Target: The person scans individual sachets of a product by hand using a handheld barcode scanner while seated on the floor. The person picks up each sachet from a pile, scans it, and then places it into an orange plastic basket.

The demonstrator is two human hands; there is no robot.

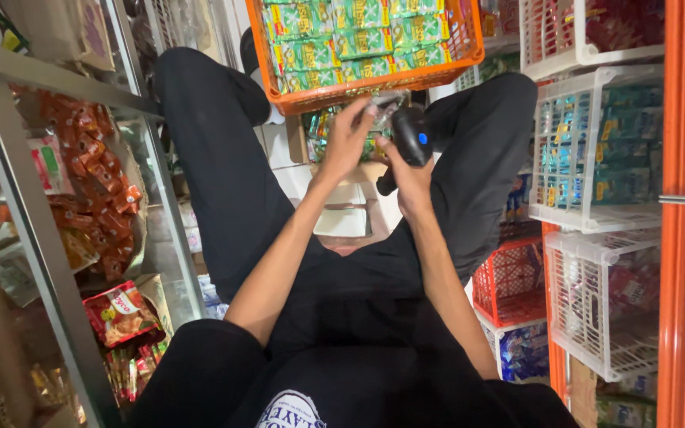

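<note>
Below the orange crate's near edge, a clear packet is pinched in the left hand's fingers, turned toward the black scanner gripped closed-fisted by the right hand.

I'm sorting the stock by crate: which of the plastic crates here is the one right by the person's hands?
The orange crate of green packets, directly above both hands. The white crates and the lower orange one stand off to the right.
</note>
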